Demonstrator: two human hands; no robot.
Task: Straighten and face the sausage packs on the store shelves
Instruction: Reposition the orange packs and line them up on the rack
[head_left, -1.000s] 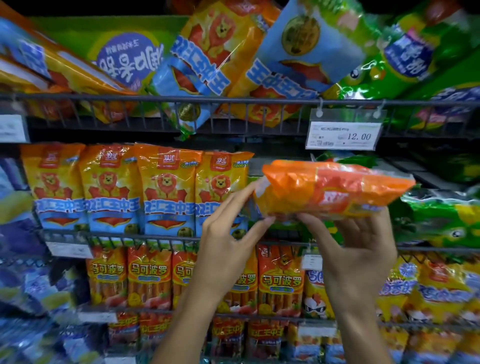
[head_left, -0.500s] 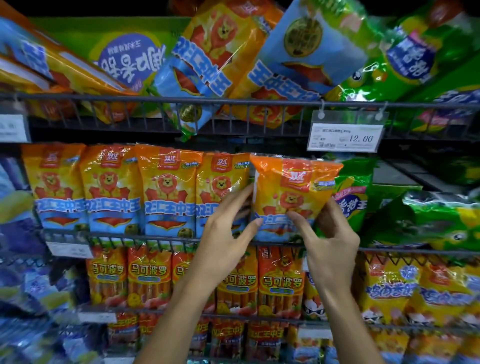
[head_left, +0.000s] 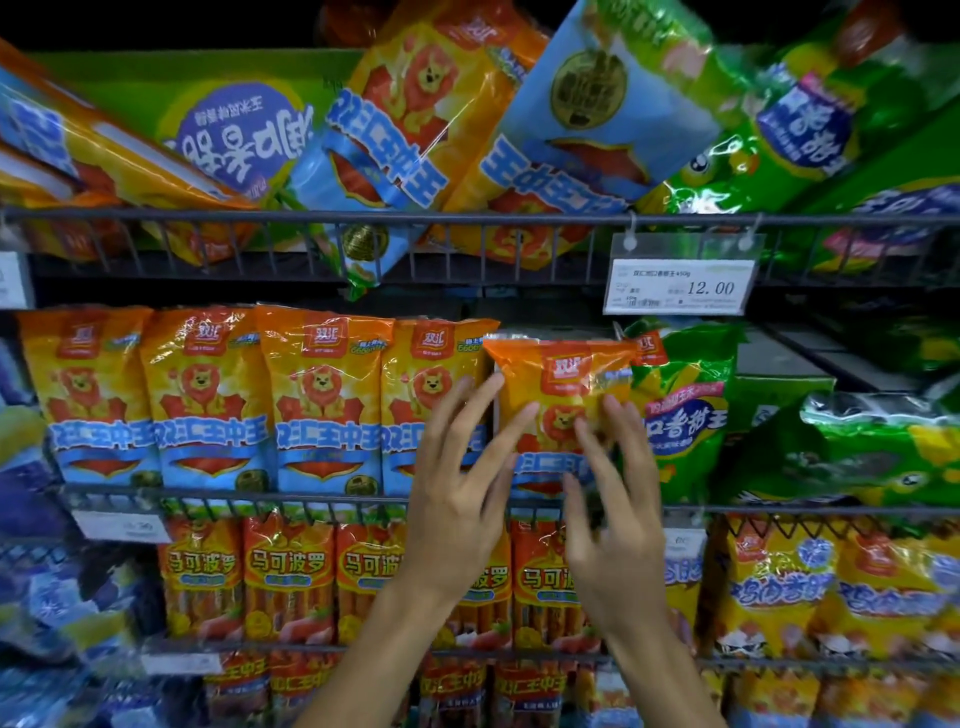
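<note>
Both hands, the left hand (head_left: 457, 493) and right hand (head_left: 613, 514), lay spread-fingered, flat against the orange sausage pack (head_left: 558, 400), gripping nothing. The pack stood upright at the row's three-o'clock end. Pressing gently and evenly would probably seat it flush.

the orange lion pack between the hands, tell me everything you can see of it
The orange lion pack is a glossy plastic bag with a red logo on top, a lion picture and a blue band below. It stands upright, facing front, at the right end of the middle-shelf row. The left hand and right hand touch its front with straight fingers.
</note>
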